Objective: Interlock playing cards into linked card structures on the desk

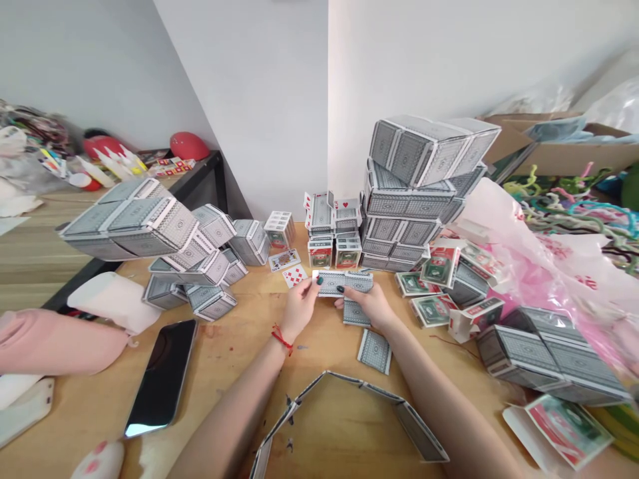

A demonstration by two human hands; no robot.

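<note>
My left hand (298, 307), with a red string bracelet at its wrist, pinches the left end of a grey-backed playing card (331, 285). My right hand (373, 306) is closed on the joined playing cards (355, 314) at the other end, where one card hangs down at an angle. Just below them a loose playing card (374, 350) lies face down. Between my forearms stands a bent strip of linked playing cards (344, 378), on edge. Two face-up cards, a picture card (283, 260) and a diamond card (295, 275), lie beyond my left hand.
A tall stack of card-built blocks (404, 199) rises at the back right; a leaning stack (144, 226) stands left. Green-and-red card boxes (439, 266) lie right. A black phone (162, 376) and a pink case (60, 342) are left. Pink plastic wrapping (539, 266) covers the right edge.
</note>
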